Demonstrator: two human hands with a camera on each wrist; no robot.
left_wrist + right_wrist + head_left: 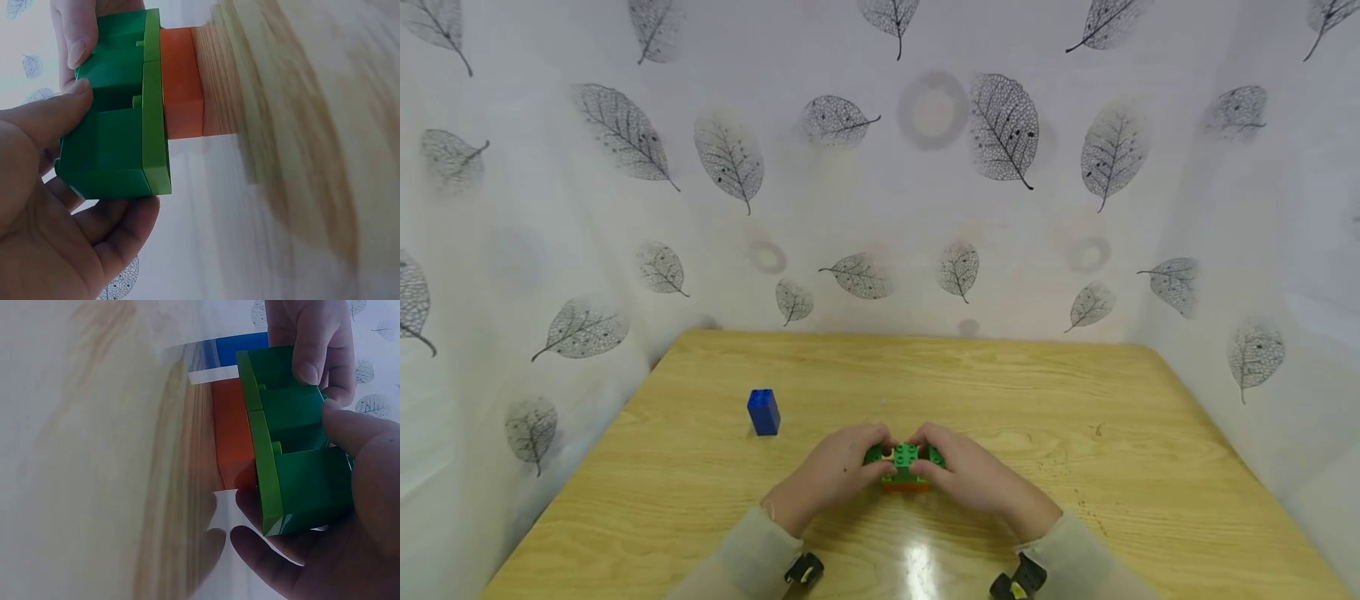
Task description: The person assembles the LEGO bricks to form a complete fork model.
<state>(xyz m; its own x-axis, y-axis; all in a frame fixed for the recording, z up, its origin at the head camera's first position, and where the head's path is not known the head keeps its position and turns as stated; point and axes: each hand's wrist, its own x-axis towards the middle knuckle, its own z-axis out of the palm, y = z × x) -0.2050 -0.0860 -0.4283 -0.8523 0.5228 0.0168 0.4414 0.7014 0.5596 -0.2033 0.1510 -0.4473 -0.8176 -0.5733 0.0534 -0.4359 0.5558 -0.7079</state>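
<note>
The left hand (837, 467) and right hand (974, 471) grip the green blocks (109, 137); even pressure should keep the orange block (181, 78) steady beneath.

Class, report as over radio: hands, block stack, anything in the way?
Left hand, right hand: gripping opposite ends of green-and-orange plastic block stack. Orange block at bottom. Blue rectangular plastic block: upright at left, clear of both hands.
</note>
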